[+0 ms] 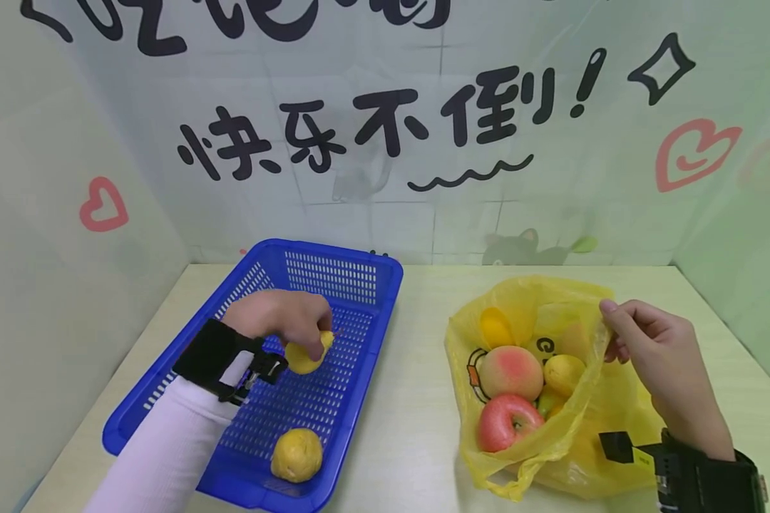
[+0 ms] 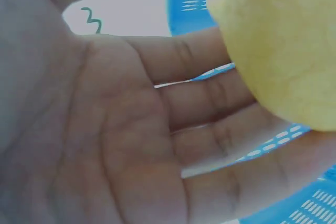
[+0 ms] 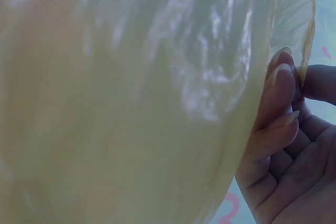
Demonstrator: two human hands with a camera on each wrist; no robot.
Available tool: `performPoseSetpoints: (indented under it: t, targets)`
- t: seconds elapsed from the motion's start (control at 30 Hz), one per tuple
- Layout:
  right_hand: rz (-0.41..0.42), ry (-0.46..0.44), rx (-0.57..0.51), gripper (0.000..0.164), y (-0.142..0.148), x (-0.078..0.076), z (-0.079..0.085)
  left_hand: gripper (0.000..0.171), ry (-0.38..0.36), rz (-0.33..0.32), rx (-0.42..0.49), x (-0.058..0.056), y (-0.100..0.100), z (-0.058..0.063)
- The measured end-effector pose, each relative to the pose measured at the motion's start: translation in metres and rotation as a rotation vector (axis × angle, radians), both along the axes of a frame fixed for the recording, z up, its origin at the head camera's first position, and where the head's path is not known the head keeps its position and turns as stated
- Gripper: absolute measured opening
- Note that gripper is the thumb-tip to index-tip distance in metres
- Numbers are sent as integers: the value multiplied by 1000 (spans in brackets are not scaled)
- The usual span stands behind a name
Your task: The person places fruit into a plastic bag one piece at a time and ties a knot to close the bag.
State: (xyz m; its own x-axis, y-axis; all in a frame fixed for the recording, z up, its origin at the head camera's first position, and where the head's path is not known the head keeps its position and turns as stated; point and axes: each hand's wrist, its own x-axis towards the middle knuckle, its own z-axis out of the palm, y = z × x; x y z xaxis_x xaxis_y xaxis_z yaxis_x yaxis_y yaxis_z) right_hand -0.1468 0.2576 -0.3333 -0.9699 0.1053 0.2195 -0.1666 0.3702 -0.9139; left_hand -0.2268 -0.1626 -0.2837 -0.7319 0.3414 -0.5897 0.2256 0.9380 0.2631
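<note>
Over the blue plastic basket, my left hand grips a yellow fruit that looks like a lemon. The left wrist view shows this fruit against the fingertips, apart from the palm. A rounder yellow fruit lies at the basket's near end. My right hand pinches the rim of a yellow plastic bag between thumb and fingers, holding its mouth open. Inside are a peach, a red apple, a yellow fruit and other pieces partly hidden by the plastic.
Basket and bag stand on a pale wooden table, with a strip of tabletop between them. A printed wall sheet rises behind the table's back edge, and side panels flank it.
</note>
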Motion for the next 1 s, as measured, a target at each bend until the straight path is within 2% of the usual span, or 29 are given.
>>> performPoseSetpoints:
  t: [0.1,0.3,0.47,0.57,0.8,1.0]
  targets:
    - [3,-4,-9,25,0,0,-1,38,51,-13,46,0,-4,7]
    - [-19,-13,18,28,0,0,1,36,154,-61,245,0,-10,18]
    - [-23,-15,29,27,1,0,1,40,269,-143,408,-2,0,18]
    - [-28,-21,40,27,1,0,1,42,309,-171,488,-1,11,18]
    - [-41,-23,40,29,1,0,2,44,341,-220,582,-4,42,17]
    - [-14,-4,0,26,2,0,1,43,333,-289,590,-6,65,11]
